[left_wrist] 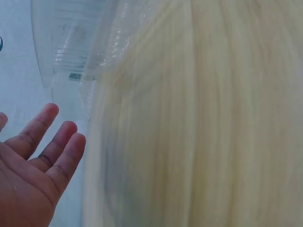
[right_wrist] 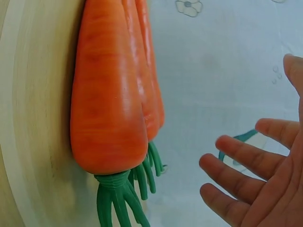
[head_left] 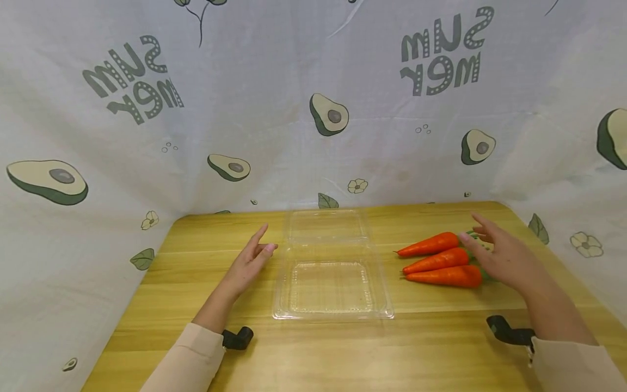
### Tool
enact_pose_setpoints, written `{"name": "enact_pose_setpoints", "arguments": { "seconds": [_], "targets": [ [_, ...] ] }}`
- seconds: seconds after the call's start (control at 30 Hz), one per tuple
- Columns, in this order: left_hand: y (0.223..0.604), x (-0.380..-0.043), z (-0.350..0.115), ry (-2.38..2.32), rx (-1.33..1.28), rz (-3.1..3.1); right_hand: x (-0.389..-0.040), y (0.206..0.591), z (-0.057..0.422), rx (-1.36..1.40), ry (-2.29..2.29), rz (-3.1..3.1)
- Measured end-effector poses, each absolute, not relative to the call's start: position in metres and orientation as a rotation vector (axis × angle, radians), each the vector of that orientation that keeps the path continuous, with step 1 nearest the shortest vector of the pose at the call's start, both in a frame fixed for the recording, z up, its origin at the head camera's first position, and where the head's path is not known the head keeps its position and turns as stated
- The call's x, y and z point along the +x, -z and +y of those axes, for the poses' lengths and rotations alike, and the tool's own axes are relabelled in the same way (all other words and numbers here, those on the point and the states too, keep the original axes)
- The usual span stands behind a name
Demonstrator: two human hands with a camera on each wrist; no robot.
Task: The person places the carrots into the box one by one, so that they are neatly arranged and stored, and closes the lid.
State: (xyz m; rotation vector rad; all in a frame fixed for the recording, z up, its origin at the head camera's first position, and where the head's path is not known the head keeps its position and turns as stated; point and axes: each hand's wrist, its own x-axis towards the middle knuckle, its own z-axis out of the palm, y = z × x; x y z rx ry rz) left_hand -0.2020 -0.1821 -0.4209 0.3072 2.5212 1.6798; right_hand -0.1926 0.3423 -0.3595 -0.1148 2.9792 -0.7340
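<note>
Printed cloth [head_left: 274, 98] spans the upper frame, a wooden table [head_left: 318, 354] the lower. Left hand [head_left: 247, 267] and right hand [head_left: 506, 258] spread loosely, empty.

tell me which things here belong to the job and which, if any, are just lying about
Likely the job:
three carrots, by the right hand
open clear container, by the left hand

Just surroundings:
wooden table
printed cloth behind it
</note>
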Motion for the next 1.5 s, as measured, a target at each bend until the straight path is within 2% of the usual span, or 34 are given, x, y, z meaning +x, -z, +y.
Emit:
{"name": "enact_pose_setpoints", "arguments": {
  "seconds": [0.6, 1.5],
  "targets": [
    [0.438, -0.198, -0.156, -1.782, 0.222, 2.466, -0.175, 0.375, 0.357, -0.004, 0.696, 3.014],
    [0.461, -0.19, -0.138, -2.134, 0.199, 2.218, -0.171, 0.396, 0.365, -0.189, 0.547, 2.98]
  ]
}}
